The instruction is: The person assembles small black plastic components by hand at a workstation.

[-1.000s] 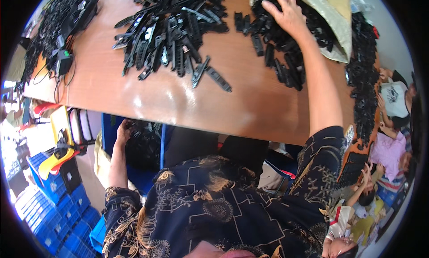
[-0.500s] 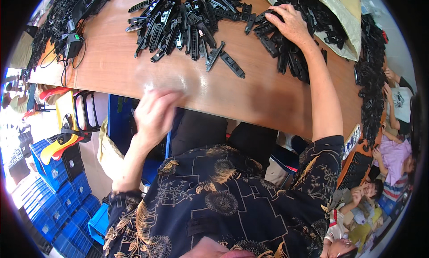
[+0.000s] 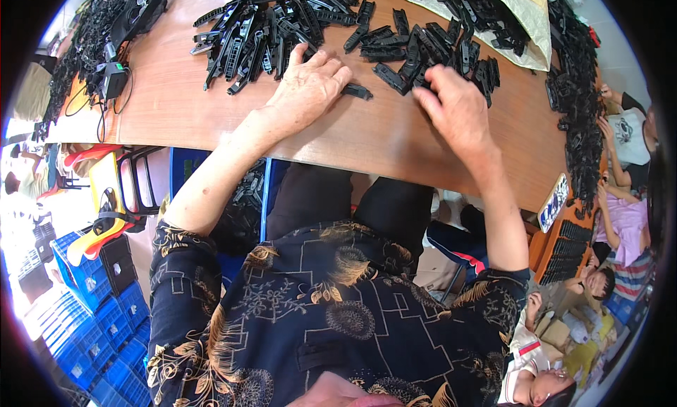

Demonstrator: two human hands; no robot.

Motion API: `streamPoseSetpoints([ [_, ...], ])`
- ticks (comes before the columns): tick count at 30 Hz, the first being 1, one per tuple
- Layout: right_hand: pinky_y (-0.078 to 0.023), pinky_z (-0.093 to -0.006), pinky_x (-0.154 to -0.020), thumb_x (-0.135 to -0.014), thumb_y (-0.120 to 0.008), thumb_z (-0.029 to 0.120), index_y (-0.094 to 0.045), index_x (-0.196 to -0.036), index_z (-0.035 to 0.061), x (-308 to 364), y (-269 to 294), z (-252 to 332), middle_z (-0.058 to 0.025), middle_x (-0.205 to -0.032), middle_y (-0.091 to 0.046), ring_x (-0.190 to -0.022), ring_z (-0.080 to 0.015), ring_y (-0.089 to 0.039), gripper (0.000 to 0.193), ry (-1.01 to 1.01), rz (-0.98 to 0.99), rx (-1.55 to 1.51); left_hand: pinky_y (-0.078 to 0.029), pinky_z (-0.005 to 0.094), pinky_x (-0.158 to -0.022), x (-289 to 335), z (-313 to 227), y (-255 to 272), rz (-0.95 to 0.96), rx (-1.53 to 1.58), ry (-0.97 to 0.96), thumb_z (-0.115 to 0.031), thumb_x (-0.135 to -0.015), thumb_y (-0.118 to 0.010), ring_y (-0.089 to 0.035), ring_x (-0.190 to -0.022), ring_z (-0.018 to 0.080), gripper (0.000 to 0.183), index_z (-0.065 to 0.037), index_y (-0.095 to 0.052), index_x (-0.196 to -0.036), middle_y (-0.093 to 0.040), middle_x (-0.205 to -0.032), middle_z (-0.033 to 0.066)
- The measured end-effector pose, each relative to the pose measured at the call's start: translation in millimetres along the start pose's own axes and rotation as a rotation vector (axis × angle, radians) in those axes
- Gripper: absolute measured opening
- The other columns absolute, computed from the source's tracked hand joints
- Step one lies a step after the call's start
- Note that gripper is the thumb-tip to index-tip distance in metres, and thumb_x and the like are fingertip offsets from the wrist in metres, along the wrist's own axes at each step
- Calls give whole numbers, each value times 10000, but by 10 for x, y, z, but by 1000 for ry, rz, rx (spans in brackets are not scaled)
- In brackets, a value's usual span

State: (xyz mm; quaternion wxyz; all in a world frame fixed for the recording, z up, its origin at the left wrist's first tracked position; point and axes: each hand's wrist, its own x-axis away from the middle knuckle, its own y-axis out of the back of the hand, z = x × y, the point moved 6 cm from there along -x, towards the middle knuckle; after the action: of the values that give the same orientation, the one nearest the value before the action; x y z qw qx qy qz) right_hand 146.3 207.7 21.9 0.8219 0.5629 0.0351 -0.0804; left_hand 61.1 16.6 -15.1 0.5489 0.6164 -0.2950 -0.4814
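Note:
On the brown table lies a spread-out pile of slim black plastic parts (image 3: 243, 40). At its near right edge my left hand (image 3: 310, 86) reaches down with bent fingers, closed on a black plastic part (image 3: 358, 91) whose end sticks out beside the little finger. A second heap of black plastic parts (image 3: 416, 47) lies further right. My right hand (image 3: 457, 111) is at the near edge of that heap, its fingers curled in and thumb toward the left. Whatever it may hold is hidden beneath the fingers.
A pale sack (image 3: 536, 44) with more black parts lies open at the far right. A small black device with cables (image 3: 111, 79) stands at the left. Blue crates (image 3: 92, 266) and a yellow chair (image 3: 104, 241) are left of the table. Co-workers (image 3: 624, 143) sit along the right.
My left hand has moved from the table's near edge up to the left pile. My right hand has drawn back toward me from the right heap, whose parts now lie more spread out.

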Motion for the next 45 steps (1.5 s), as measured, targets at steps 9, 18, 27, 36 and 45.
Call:
streamPoseSetpoints([
  [9,-488,-391,-719,-810,-673,129,-595,-1127,66,279,-372,-72,-102,-874,-597,-821,-250,-626,332,60,-217,528,-490,278,-814,60,-60,149,49,819,447,-19,-829,-681,-626,-858,131,274,-39,-579,-1082,-633,-938,29],
  [18,-503,-251,-649,-940,-547,41,-515,-1277,31,450,-440,200,-122,-1053,-653,-698,-120,-622,339,-260,8,-1139,-489,213,-742,315,-105,-95,79,1319,647,18,-901,-608,-574,-853,47,273,-49,-603,-1166,-617,-935,0],
  [27,-462,-199,-574,-954,-571,66,-599,-1171,-2,571,-844,500,-30,-800,-634,-646,-67,-584,229,-336,27,-1246,-475,238,-771,140,-312,283,-7,828,257,51,-890,-575,-551,-873,95,319,-12,-596,-1202,-559,-977,11],
  [36,-501,-216,-559,-963,-558,74,-559,-1162,-21,599,-927,499,-78,-940,-630,-692,-92,-609,220,-369,-172,-1389,-474,221,-792,295,-542,-145,-109,1953,628,-43,-903,-648,-533,-876,64,405,-65,-501,-1280,-567,-1002,-5],
  [45,-494,-299,-844,-936,-619,145,-502,-1254,-26,729,-698,585,-111,-1181,-501,-1005,-165,-556,379,-264,-159,-941,-486,283,-916,414,-637,-74,-128,1753,779,-119,-932,-640,-596,-1043,130,318,-19,-532,-1213,-634,-1131,74],
])
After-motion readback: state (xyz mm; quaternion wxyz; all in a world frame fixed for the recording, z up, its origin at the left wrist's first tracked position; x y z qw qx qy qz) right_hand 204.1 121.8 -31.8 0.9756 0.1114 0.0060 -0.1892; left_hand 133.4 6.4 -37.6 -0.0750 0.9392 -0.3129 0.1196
